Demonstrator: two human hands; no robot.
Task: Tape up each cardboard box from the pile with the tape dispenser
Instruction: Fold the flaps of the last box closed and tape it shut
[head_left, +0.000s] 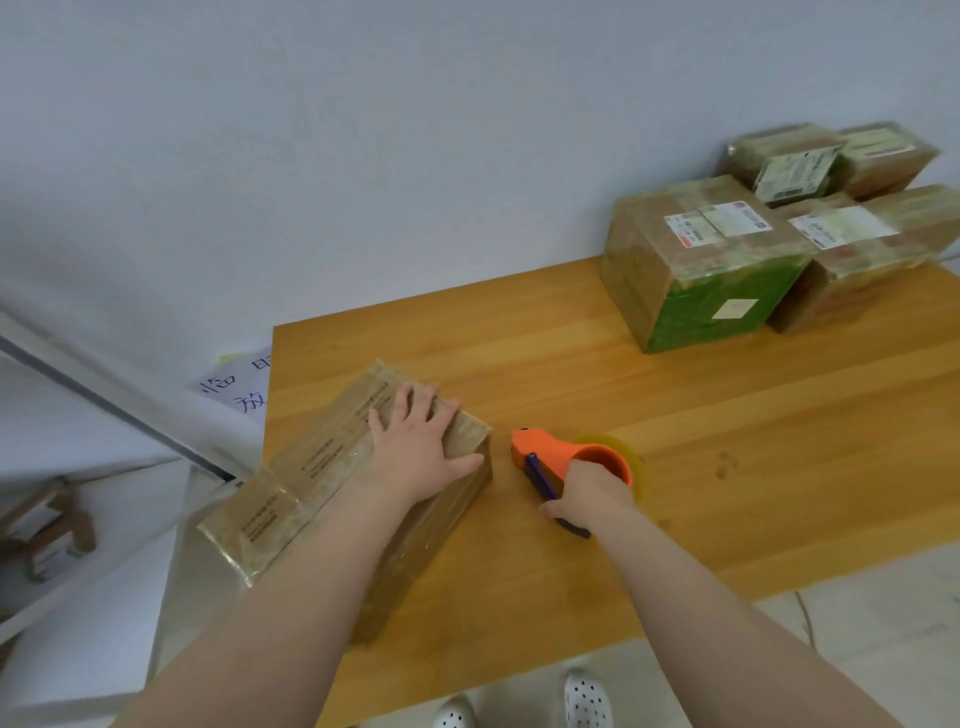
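My left hand (423, 449) lies flat, fingers spread, on the long box (291, 499) at the worktop's (701, 415) left edge, to steady it. My right hand (592, 493) grips the tape dispenser (550, 457) just beside the box's end. Whether tape joins them, I can't tell. The pile (696, 260) sits far right.

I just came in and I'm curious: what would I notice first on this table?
The bright orange tape dispenser, gripped by the right hand near the table's middle. Beside it, the left hand lies flat on a long cardboard box. A pile of boxes sits far right.
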